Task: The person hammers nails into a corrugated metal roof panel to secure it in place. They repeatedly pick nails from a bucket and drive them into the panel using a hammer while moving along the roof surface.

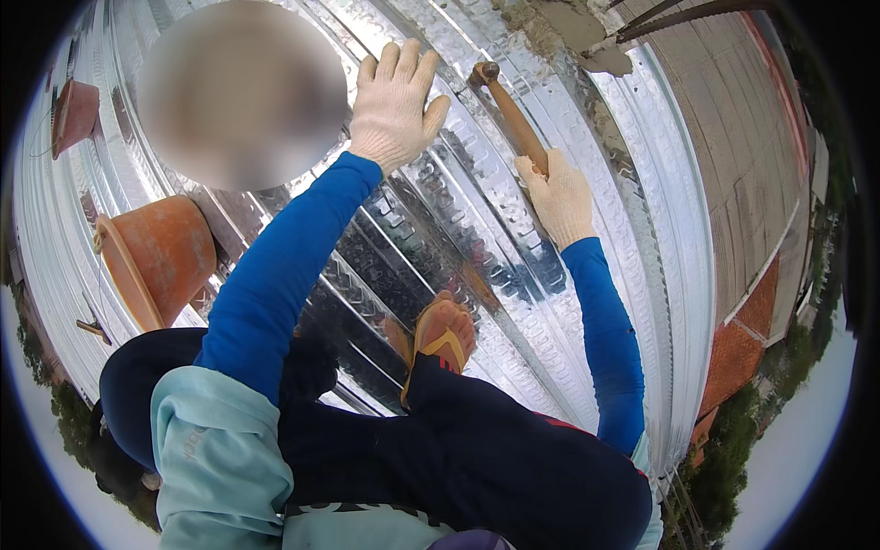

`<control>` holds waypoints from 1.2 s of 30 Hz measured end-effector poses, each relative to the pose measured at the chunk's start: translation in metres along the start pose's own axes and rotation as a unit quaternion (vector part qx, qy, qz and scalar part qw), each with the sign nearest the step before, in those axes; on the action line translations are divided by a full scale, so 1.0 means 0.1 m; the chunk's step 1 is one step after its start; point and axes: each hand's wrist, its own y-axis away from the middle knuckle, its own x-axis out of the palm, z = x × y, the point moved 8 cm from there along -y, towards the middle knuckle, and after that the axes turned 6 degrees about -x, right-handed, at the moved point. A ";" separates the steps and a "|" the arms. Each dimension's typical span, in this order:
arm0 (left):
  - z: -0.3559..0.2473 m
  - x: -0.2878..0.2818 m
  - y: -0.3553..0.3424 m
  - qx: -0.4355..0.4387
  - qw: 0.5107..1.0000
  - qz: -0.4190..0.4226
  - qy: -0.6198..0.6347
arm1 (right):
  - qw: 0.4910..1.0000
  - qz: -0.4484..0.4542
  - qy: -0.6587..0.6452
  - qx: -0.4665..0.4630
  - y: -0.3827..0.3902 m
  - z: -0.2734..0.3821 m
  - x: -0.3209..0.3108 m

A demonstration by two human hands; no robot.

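Note:
My right hand [559,202], in a cream knit glove, grips the wooden handle of a hammer [519,119]. The hammer's dark head points away from me, over the shiny ribbed metal decking [632,266]. Farther left, my left hand [394,108] wears a matching glove; its fingers are spread and nothing is in it. That palm is over the metal ribs, but whether it presses on them I cannot tell. Blue sleeves cover both forearms.
An orange bucket [165,252] lies tilted at left, with another bucket [75,117] beyond it. Grey mortar [582,32] and rusty bars [701,13] are at the far right. Past the decking's right edge lies a tiled roof [738,165]. A round blur hides the upper left.

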 end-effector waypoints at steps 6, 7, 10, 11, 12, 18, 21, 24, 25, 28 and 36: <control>0.04 -0.02 0.10 -0.007 1.000 0.030 -0.008 | 0.978 -0.130 -0.164 -0.008 0.21 0.24 -0.34; 0.03 -0.03 0.11 -0.010 1.000 0.028 -0.006 | 0.977 -0.139 -0.161 -0.010 0.19 0.22 -0.32; -0.06 0.01 0.04 -0.004 1.000 0.001 0.004 | 0.999 -0.037 0.000 0.007 0.04 0.00 -0.08; -0.07 -0.01 0.06 -0.001 1.000 -0.014 -0.001 | 1.000 -0.025 0.006 0.005 0.02 -0.04 -0.03; -0.07 -0.02 0.06 0.002 1.000 -0.028 -0.004 | 1.000 -0.014 0.012 0.002 -0.02 -0.08 0.02; 0.04 -0.06 0.10 0.010 1.000 -0.028 -0.004 | 0.978 -0.153 -0.138 -0.029 0.24 0.23 -0.35; -0.04 -0.04 0.02 0.011 0.999 -0.029 0.013 | 0.988 -0.134 -0.066 -0.044 0.15 0.10 -0.25; -0.05 0.00 -0.02 0.012 1.000 -0.028 0.006 | 0.998 -0.004 0.059 0.003 -0.05 -0.03 0.03; -0.02 0.00 0.01 0.010 1.000 -0.026 0.002 | 0.999 -0.021 0.030 0.002 -0.02 0.01 0.03; 0.02 0.00 0.12 0.002 1.000 -0.017 -0.005 | 0.996 -0.077 -0.055 -0.003 0.16 0.13 -0.08; -0.03 0.00 0.05 0.004 0.999 -0.044 0.011 | 0.996 -0.032 0.076 -0.017 0.01 -0.06 0.04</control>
